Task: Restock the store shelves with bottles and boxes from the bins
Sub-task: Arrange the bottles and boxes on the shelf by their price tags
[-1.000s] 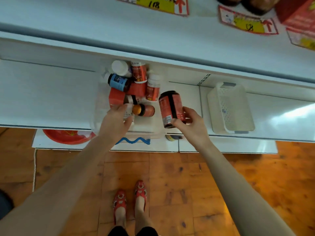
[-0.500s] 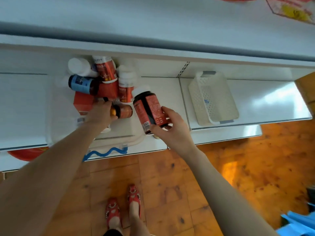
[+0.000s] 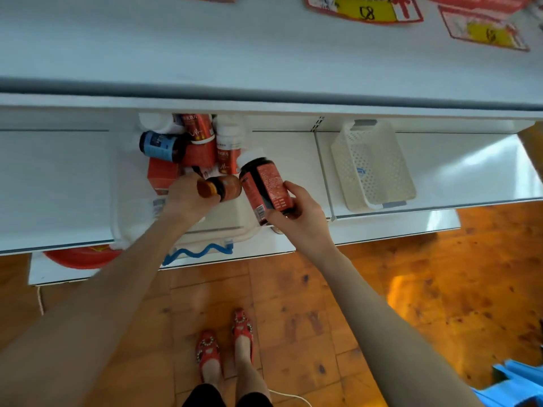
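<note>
My right hand (image 3: 296, 218) grips a large dark bottle with a red label (image 3: 266, 186), held above the shelf's front edge. My left hand (image 3: 188, 198) reaches into a clear plastic bin (image 3: 129, 207) and holds a small brown bottle with an orange cap (image 3: 219, 187) lying on its side. Further back in the bin lie a blue-labelled bottle (image 3: 160, 145), several red-labelled bottles with white caps (image 3: 227, 148) and a red box (image 3: 161, 174).
A white perforated basket (image 3: 373, 165) sits on the white shelf (image 3: 470, 168) to the right. Price tags (image 3: 364, 10) mark the upper shelf. Below lie a wooden floor (image 3: 411, 274), my red shoes (image 3: 226, 339), and a blue object (image 3: 517, 386) at the bottom right.
My left hand has closed on the small orange-capped bottle and lifted it slightly. My right hand keeps the large bottle, now close beside the small one.
</note>
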`<action>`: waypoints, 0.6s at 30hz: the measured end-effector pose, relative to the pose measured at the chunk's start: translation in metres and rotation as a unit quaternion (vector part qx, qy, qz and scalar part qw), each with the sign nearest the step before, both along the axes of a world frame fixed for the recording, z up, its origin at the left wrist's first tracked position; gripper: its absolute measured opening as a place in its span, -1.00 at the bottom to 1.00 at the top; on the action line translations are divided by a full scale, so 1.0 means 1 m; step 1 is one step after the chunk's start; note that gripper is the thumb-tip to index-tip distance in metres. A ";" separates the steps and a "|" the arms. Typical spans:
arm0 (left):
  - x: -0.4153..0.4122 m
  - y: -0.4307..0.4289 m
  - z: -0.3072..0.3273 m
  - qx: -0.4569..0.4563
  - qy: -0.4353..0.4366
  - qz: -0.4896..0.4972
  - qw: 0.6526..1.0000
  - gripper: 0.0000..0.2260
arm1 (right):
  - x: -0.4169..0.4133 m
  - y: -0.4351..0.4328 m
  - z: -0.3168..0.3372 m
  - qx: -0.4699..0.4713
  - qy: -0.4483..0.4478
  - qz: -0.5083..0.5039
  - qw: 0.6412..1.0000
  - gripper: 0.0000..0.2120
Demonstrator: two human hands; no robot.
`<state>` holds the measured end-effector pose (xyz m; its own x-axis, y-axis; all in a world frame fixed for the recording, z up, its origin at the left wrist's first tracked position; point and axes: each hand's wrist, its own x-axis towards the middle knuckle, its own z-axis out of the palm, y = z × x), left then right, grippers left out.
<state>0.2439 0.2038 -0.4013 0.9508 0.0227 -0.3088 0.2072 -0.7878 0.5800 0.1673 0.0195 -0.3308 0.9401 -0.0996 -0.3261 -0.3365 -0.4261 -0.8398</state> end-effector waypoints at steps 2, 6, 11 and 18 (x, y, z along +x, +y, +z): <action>-0.019 0.003 0.028 -0.043 -0.009 0.040 0.998 -0.82 | -0.008 0.003 0.005 0.008 -0.007 -0.011 1.000 -0.54; -0.064 0.011 0.085 -0.144 -0.024 0.139 0.980 -0.76 | -0.032 0.006 0.032 0.069 -0.001 -0.017 0.997 -0.62; -0.121 0.023 0.141 -0.215 -0.046 0.184 0.958 -0.72 | -0.067 0.010 0.079 0.193 0.055 -0.025 0.979 -0.49; -0.167 0.045 0.228 -0.321 -0.115 0.201 0.918 -0.77 | -0.085 0.018 0.150 0.341 0.067 -0.015 0.938 -0.22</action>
